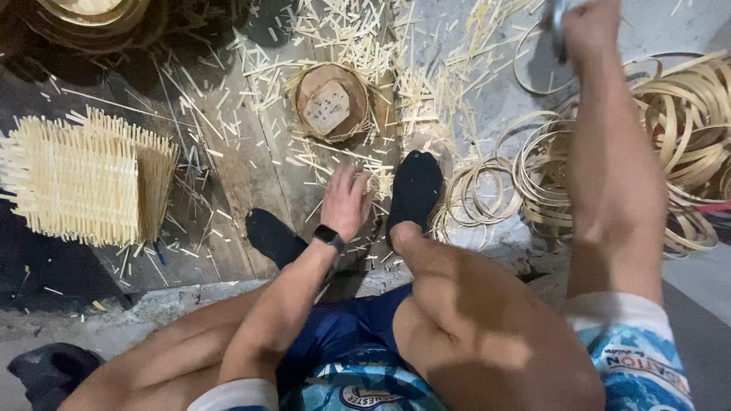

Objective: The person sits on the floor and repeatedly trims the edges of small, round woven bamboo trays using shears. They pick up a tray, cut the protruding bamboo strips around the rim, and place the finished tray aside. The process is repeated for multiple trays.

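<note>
On the plank floor (244,164) between the person's black-socked feet, the left hand (346,202) reaches down, palm to the floor and fingers loosely spread, its fingertips among the loose bamboo slivers (358,57) scattered there. It closes on nothing that shows; whether a sliver is pinched under the fingers cannot be told. A dark watch (329,236) sits on that wrist. Just beyond the fingertips stands a small round basket (331,103) with a pale square piece inside, ringed by more slivers and apart from the hand.

The right hand (586,30) is raised far out at the top edge, well apart from the left, curled around a small grey object (558,23) that is mostly cut off by the frame; what it is cannot be told. Below and beside that arm lie coils of bamboo strip (678,114), some spilling toward the right foot (415,190). At the left, well away from both hands, rests a woven slat mat (84,179), folded at one end.
</note>
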